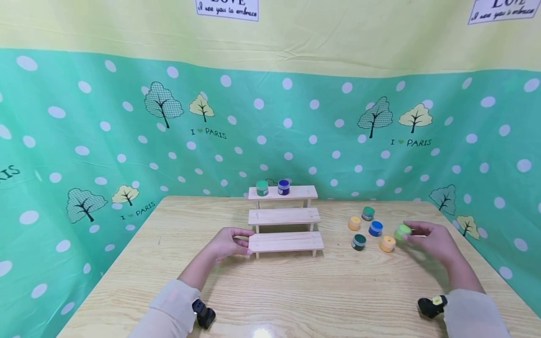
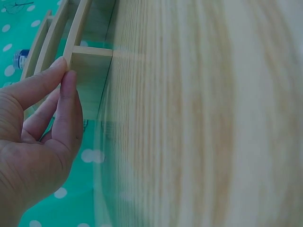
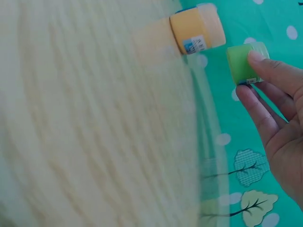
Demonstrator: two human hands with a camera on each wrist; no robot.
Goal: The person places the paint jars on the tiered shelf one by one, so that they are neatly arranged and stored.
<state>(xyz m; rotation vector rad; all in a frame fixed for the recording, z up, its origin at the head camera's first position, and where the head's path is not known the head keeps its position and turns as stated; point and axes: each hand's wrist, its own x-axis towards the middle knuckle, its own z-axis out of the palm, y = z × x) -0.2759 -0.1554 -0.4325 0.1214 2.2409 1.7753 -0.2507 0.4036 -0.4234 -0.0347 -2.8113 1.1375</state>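
A three-tier wooden stand [image 1: 285, 241] stands at the middle of the table. My left hand [image 1: 230, 243] pinches the left end of its lowest step between thumb and fingers, seen close up in the left wrist view. At the right, my right hand [image 1: 433, 239] holds a small light green paint jar [image 3: 242, 64] by thumb and fingertips; in the right wrist view it shows above the tabletop. Just left of that jar is an orange paint jar [image 1: 387, 243]. On the stand's top step sit a green paint jar [image 1: 262, 188] and a dark blue-purple one [image 1: 283, 187].
Around the nearer orange jar, the wooden table [image 1: 329, 295] also bears a dark green jar [image 1: 359, 242], a blue jar [image 1: 375, 228], another orange jar [image 1: 354, 223] and a green jar [image 1: 368, 213]. A dotted green and yellow curtain [image 1: 287, 122] hangs behind the table.
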